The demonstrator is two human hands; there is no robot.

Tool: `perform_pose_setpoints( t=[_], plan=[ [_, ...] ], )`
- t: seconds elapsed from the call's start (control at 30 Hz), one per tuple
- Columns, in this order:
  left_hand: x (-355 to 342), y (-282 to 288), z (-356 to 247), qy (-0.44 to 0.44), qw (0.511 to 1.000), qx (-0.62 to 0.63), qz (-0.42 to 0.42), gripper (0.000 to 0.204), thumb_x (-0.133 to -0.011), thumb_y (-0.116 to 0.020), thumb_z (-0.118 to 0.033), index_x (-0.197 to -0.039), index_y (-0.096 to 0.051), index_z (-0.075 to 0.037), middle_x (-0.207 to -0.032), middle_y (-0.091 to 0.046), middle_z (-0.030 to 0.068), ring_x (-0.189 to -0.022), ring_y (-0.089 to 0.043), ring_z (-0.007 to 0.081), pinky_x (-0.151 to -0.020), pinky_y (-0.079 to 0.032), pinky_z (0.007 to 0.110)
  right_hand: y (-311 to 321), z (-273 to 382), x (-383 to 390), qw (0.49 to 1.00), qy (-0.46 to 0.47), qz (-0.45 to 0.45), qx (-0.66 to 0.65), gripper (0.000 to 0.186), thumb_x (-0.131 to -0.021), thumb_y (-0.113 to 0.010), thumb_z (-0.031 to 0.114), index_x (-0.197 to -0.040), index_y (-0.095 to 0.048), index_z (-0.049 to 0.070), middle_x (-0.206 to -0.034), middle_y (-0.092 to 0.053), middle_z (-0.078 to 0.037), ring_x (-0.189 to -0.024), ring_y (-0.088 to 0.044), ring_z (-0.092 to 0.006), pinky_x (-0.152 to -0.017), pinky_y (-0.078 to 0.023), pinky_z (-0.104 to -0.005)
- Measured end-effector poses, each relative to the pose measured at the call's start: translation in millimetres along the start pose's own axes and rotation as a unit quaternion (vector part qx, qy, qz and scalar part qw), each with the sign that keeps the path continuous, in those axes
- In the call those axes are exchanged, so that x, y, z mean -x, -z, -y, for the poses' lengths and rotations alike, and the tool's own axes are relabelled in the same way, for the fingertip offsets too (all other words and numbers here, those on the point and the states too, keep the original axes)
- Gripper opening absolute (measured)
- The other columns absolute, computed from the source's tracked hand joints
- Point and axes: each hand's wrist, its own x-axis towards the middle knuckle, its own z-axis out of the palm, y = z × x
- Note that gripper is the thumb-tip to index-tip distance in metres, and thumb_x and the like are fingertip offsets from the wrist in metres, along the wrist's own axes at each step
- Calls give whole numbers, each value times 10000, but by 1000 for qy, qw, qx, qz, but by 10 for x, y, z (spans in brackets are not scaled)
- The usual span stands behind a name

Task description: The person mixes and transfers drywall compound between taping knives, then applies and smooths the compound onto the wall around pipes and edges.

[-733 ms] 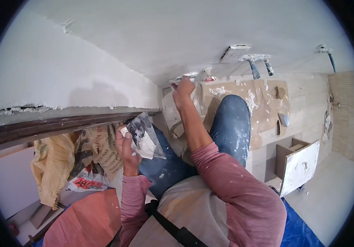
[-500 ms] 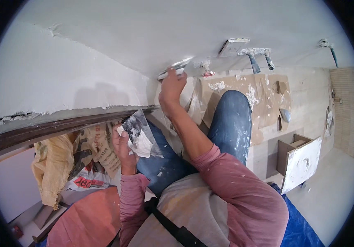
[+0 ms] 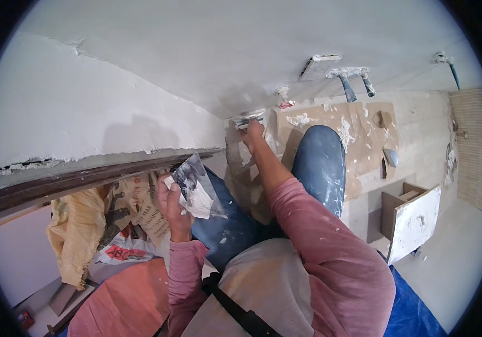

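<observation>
My left hand [image 3: 172, 210] is closed on a flat, shiny putty blade [image 3: 207, 168], held above my left thigh. A lump of white putty [image 3: 200, 202] lies on that blade, and some is smeared on my fingers. My right hand [image 3: 254, 135] stretches forward, closed on a wide metal putty knife [image 3: 249, 119]. Its edge is down at the foot of the grey-white wall [image 3: 196, 62], close to where the wall meets the floor. My fingers partly cover that knife's handle side.
Putty-spattered cardboard [image 3: 308, 115] covers the floor ahead. Pipe stubs [image 3: 347, 87] and a box frame [image 3: 319, 66] stick out of the wall. A small wooden stand with a white top [image 3: 415, 222] is at right. Sacks [image 3: 78, 233] lie left, beyond a dark sill [image 3: 84, 180].
My right hand and its putty knife have moved down the wall and slightly right, to its base. My left hand still holds the loaded blade, nearly unmoved.
</observation>
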Motion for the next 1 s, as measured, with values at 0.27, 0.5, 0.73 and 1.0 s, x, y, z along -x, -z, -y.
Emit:
perform_pose_setpoints(
  t=[0.27, 0.5, 0.73, 1.0],
  plan=[
    [-22, -158, 17, 5, 999, 28, 14, 266, -939, -561, -181, -1125, -533, 7, -1018, -637, 90, -901, -609, 145, -834, -489, 291, -75, 293, -64, 998, -25, 58, -29, 277, -988, -370, 121, -1183, -561, 69, -1139, -619, -145, -953, -639, -311, -746, -580, -531],
    [-3, 28, 51, 0, 1000, 13, 6, 298, -937, -579, -212, -1140, -528, 0, -1027, -633, 91, -905, -614, 152, -835, -492, 295, -1188, 525, 1928, 993, 107, 48, -34, 264, -977, -541, 170, -1191, -517, 18, -1029, -603, -121, -885, -630, -256, -752, -579, -391],
    [-6, 94, 80, -16, 999, -10, 34, 280, -965, -520, -206, -1166, -520, -12, -1076, -633, 92, -973, -619, 170, -881, -487, 308, -900, 475, 2645, 904, 325, 70, 269, 497, -1009, -545, 256, -1388, -409, -36, -1231, -551, -182, -1204, -507, -346, -1040, -384, -400],
    [10, 1, 58, -1, 1000, 15, 16, 303, -941, -563, -203, -1155, -535, 10, -1051, -640, 97, -921, -627, 153, -832, -498, 282, -133, 418, 1491, 740, 522, -90, 415, 447, -945, -525, 86, -1363, -430, -42, -1308, -491, -254, -1269, -424, -426, -1085, -304, -487]
  ],
)
